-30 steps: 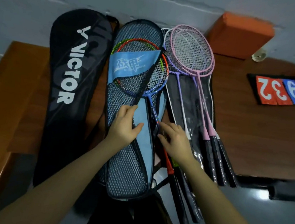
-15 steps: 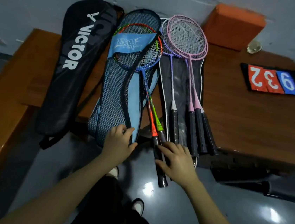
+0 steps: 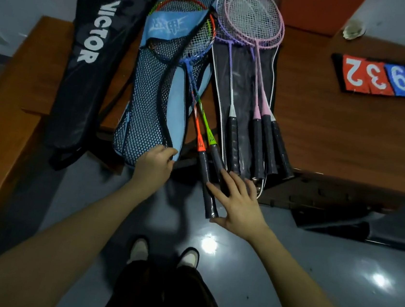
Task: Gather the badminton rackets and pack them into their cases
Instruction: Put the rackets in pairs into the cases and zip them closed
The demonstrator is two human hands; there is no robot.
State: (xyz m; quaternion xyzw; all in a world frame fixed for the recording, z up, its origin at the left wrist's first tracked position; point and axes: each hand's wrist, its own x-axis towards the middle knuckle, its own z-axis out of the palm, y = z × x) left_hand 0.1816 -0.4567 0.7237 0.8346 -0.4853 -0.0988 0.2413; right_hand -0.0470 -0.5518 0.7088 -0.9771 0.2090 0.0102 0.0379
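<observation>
Head view, looking down over a wooden table's [image 3: 325, 132] near edge.

Item: black Victor case [image 3: 93, 65], upper left of frame, closed and lying flat, untouched.

Item: blue mesh case [image 3: 149, 102], centre left, its flap open. Heads of the orange racket [image 3: 199, 138] and green racket [image 3: 207, 131] sit inside the upper part of the case; a blue-shafted racket [image 3: 189, 68] lies with them. Their shafts run out down and right, grips overhanging the table edge.

Item: flat black case [image 3: 247, 82], centre, lying open beneath the pink and purple rackets [image 3: 252, 20], whose heads lie at upper centre and whose grips point down-frame.

Item: score cards [image 3: 379, 77], right of frame. Not part of the task.

Left hand [image 3: 153, 165]: curled at the lower end of the blue mesh case, fingers pinching its edge.

Right hand [image 3: 238, 203]: flat and spread, fingers resting on the overhanging grips of the orange and green rackets, nothing closed in it.

Step in hand, by judgement: seating the coloured rackets in the blue mesh case. They are only partly in.

Next move calls for: holding the case mouth steady, swinging the grips leftward to lie within the case outline, then closing the flap. The pink and purple rackets remain unpacked.
</observation>
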